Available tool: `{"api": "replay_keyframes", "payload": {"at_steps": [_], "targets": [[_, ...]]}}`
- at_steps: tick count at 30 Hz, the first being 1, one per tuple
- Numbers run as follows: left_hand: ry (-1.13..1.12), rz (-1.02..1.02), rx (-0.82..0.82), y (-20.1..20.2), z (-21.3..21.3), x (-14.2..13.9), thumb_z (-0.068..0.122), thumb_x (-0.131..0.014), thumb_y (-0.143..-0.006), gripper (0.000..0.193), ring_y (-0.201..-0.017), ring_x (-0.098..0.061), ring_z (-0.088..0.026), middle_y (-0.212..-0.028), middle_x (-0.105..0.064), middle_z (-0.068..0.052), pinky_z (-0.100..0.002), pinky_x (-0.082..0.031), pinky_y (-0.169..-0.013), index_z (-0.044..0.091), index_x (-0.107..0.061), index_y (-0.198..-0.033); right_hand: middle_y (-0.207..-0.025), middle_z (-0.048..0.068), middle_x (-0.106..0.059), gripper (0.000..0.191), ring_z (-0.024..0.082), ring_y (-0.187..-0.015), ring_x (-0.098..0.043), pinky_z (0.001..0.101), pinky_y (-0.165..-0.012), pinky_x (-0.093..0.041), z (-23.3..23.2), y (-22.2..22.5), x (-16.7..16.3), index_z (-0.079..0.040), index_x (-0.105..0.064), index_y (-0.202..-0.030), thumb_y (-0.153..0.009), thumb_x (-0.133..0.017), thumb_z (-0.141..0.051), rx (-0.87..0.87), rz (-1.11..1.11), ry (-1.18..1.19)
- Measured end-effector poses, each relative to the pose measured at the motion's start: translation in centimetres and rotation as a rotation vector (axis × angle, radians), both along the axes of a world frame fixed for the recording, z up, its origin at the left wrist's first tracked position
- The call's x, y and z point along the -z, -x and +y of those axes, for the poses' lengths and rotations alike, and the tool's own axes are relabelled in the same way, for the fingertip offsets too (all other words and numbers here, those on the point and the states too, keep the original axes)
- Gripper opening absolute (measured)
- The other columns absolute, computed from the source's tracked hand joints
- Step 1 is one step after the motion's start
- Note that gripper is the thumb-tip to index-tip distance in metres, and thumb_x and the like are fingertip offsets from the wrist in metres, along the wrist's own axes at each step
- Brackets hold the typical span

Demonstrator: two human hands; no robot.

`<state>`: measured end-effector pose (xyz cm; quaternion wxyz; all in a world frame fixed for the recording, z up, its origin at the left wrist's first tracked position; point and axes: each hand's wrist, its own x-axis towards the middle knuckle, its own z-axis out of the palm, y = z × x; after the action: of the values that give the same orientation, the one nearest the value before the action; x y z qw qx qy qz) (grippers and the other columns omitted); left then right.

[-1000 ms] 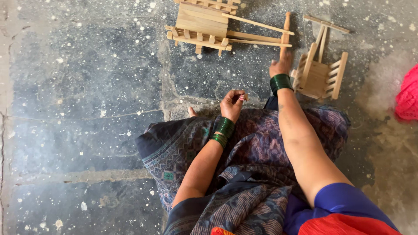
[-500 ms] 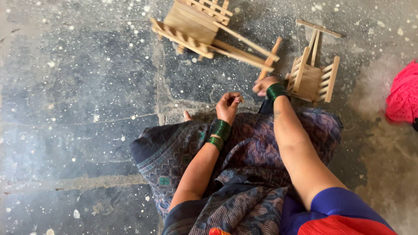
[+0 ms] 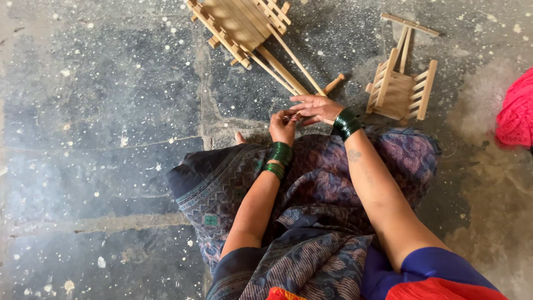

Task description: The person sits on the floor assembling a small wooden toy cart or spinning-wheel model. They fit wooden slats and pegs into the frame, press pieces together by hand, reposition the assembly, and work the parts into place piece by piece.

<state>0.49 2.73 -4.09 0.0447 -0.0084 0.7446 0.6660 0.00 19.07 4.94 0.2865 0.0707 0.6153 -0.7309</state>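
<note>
- Left hand up over the lap, fingers curled in, fingertips meeting the right hand's; cannot tell if anything thin is pinched between them.
- Right hand just beside it, fingers stretched out flat, lying over the near end of a wooden stick; contact looks likely, actual grip not visible.
- The stick's rounded far end pokes out past the right hand, pointing up-right on the floor.
- Green bangles stacked on the left wrist, same kind on the right.
- Large wooden slatted frame lies tilted at top centre, two long thin rods running from it down toward the hands.
- Small wooden slatted frame sits to the right of the hands, near the right wrist but apart from it; a loose flat strip lies across its far end.
- Floor is rough dark grey concrete, patchy, speckled all over with white flecks; a paler crack line runs down from top centre and another across the lower left.
- Pink bundle at the right edge, cut off by the frame.
- Person sits on the floor, patterned purple-grey cloth spread over the lap.
- Lighter dusty patch on the floor at right, under the small frame.
</note>
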Motion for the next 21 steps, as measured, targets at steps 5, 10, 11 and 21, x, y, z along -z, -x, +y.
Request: {"api": "replay_keyframes", "payload": {"at_steps": [5,10,11,21], "targets": [[0.098,0.124,-0.027,1.2,-0.3,0.2,-0.003,-0.074,-0.083,0.023,-0.081,-0.069,-0.020,-0.095,-0.069,-0.010,-0.034,-0.058,-0.075,0.006,-0.071,-0.103,-0.131,0.016,-0.070,0.046,0.019,-0.112,-0.071,0.0328,-0.096,-0.059,-2.5,-0.3,2.0,-0.006,-0.059,-0.140,-0.095,-0.068,-0.009,0.048,0.207,-0.289],[0.080,-0.039,0.008,1.6,-0.9,-0.9,-0.002,-0.067,-0.086,0.052,-0.086,-0.072,-0.023,-0.093,-0.072,-0.012,-0.036,-0.059,-0.079,0.011,-0.054,-0.135,-0.117,0.013,-0.076,0.029,0.017,-0.100,-0.074,0.0303,-0.090,-0.062,-4.8,-0.5,3.5,-0.006,-0.072,-0.122,-0.093,-0.070,-0.007,0.286,0.246,-0.394],[0.070,-0.017,0.019,1.7,-0.9,-1.0,-0.002,-0.065,-0.085,0.057,-0.090,-0.073,-0.024,-0.097,-0.073,-0.012,-0.036,-0.059,-0.081,0.011,-0.050,-0.138,-0.116,0.012,-0.076,0.028,0.016,-0.098,-0.075,0.0298,-0.089,-0.063,-4.8,-0.4,3.4,-0.007,-0.073,-0.120,-0.092,-0.069,-0.006,0.318,0.240,-0.373],[0.691,-0.243,0.599,1.0,-0.2,0.6,0.027,-0.071,-0.082,0.060,-0.133,-0.054,-0.033,-0.141,-0.058,-0.009,-0.048,-0.046,-0.111,0.024,-0.054,-0.140,-0.102,0.006,-0.077,0.011,0.017,-0.088,-0.073,0.0313,-0.082,-0.061,0.3,1.4,0.1,-0.010,-0.077,-0.096,-0.090,-0.073,-0.002,0.623,0.393,-0.992]]}}
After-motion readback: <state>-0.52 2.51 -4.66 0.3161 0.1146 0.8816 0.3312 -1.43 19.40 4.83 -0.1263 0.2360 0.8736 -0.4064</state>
